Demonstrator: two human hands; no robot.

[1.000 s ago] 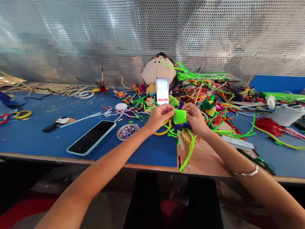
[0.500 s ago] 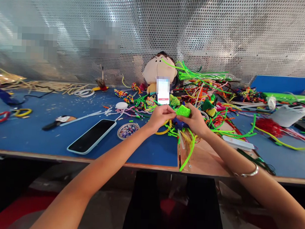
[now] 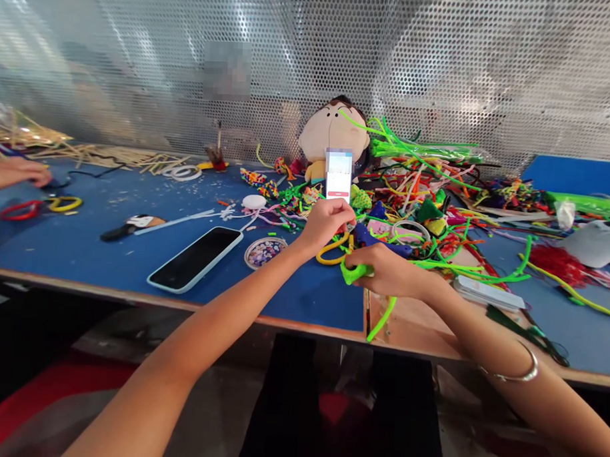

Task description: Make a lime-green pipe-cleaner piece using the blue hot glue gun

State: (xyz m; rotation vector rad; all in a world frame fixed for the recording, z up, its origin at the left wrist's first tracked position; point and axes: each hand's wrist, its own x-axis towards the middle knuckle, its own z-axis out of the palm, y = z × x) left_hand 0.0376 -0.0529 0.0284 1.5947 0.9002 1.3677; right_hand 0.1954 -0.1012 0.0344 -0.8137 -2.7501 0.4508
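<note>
My right hand (image 3: 386, 268) is closed around a small bright green fuzzy piece (image 3: 354, 273), low over the table near the front edge. A long green pipe cleaner (image 3: 382, 321) trails below that hand over the bare wooden strip. Higher up and to its left, my left hand (image 3: 329, 224) is curled with its fingertips together; whether anything tiny sits in them cannot be made out. Just below the left fingertips lie yellow-handled scissors (image 3: 333, 255). A lit phone (image 3: 339, 180) leans upright against a plush doll (image 3: 333, 133) behind the left hand.
Another person's hand (image 3: 29, 172) rests at the far left by red-handled scissors (image 3: 20, 210). A dark-screened phone (image 3: 196, 259) and a round dish of beads (image 3: 265, 252) lie left of my forearm. Tangled pipe cleaners (image 3: 411, 175) heap up at the back right, before a perforated metal wall (image 3: 301, 55).
My right hand has drawn down toward the table's front edge with the green piece, away from my left hand. The view has shifted left, and another person's hand has come into sight.
</note>
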